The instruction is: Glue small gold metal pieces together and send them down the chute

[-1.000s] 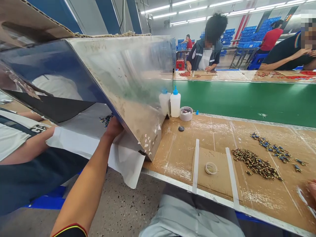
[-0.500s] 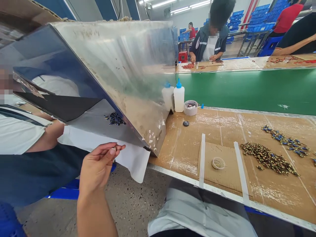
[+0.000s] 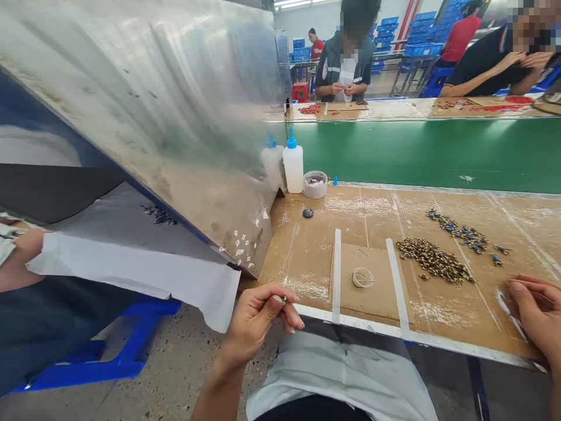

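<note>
Between the thumb and fingertips of my left hand (image 3: 258, 318) is a small dark and gold piece (image 3: 284, 300), closely pinched. This hand is just off the table's front edge, below the metal panel. My right hand (image 3: 537, 313) hangs over the right front of the cardboard-covered table (image 3: 302, 257), its thumb and fingers drawn together; whatever they hold is hidden. Nearest to it lie a heap of small gold and dark pieces (image 3: 433, 260) and a looser row of blue and gold pieces (image 3: 460, 231). A shallow clear dish (image 3: 363, 278) with a thin stick in it sits on a taped cardboard square (image 3: 381, 304).
A slanted metal panel (image 3: 175, 117) rises at my left. Beside it stand a white bottle (image 3: 293, 169) with a blue nozzle and a round tub (image 3: 315, 186). Beyond runs a green conveyor belt (image 3: 394, 149), with co-workers across it. Another person (image 3: 21, 316) sits at far left.
My left hand has moved right, from in front of the white sheet to the table edge, still pinching. My right hand has come into view. The head view has turned slightly right.
</note>
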### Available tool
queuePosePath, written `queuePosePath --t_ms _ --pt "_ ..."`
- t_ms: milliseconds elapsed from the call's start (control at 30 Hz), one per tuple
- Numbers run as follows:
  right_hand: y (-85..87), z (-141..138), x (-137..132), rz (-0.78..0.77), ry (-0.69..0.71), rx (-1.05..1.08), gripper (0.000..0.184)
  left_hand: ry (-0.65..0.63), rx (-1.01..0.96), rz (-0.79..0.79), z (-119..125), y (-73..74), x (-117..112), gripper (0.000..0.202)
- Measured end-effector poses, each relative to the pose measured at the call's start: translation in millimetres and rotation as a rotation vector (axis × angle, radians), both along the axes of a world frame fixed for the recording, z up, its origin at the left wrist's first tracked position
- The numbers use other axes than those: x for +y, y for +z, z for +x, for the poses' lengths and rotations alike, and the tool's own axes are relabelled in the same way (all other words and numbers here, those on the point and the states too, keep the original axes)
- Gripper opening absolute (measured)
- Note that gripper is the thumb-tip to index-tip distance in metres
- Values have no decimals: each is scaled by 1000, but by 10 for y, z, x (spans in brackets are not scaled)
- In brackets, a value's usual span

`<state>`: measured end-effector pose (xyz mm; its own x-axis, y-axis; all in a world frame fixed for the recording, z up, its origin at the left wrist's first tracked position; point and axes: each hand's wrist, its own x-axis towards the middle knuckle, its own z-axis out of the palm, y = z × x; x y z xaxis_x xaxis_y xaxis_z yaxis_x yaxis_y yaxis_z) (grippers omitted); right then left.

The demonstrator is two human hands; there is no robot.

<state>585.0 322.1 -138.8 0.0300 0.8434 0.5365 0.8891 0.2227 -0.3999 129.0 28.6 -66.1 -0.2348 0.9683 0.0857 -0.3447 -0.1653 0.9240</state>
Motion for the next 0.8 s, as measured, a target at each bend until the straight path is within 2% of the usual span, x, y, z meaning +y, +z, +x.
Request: queuePosePath --t_ms 100,167,367,467,667,800 --pt "65 -64 -51 17 15 -28 23 -33 16 -62 63 -101 201 22" --pt "66 -74 -55 20 26 -16 23 -30 113 -113 69 -144 319 19" --pt "46 -49 -43 18 12 -29 29 96 707 -199 -2 -185 529 21" --pt "49 -48 -45 25 10 -36 32 133 908 -206 -36 -200 576 24" --pt "64 -72 -52 37 32 -35 38 145 1057 -239 -70 -203 647 10" --pt "72 -89 -53 41 32 -20 41 128 1083 -205 -56 -211 667 11"
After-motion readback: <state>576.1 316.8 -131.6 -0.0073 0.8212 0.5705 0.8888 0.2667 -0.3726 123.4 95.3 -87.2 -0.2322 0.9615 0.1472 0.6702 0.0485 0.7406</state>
